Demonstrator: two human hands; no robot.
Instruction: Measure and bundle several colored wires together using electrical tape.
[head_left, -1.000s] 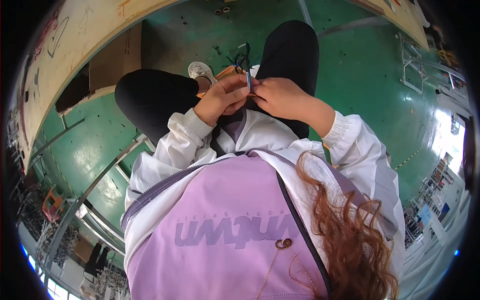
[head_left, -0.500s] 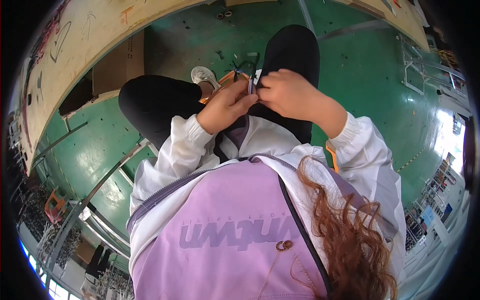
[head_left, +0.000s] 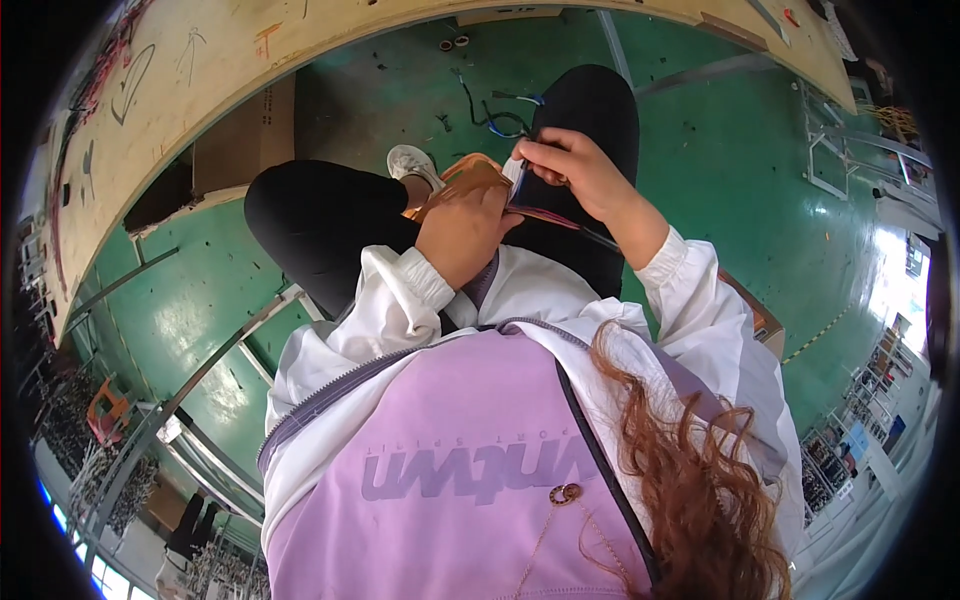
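Pinching a black looped cable (head_left: 491, 121), the right hand (head_left: 588, 177) has a flat white strip (head_left: 514, 170) beside its fingertips. Thin multicoloured wires (head_left: 547, 215) adjoin the left hand's fingers (head_left: 482, 197), their grip indeterminable.

Room right of right knee (head_left: 592, 105), cables (head_left: 497, 130) left, tabletop (head_left: 200, 95) beyond

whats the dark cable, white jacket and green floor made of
Dark cable: probably plastic-covered wire, judging by its thin, bending loops; finish too small to tell. White jacket: likely smooth, thin synthetic, crisply creased. Green floor: perhaps paint or resin, glossy with bright glare.
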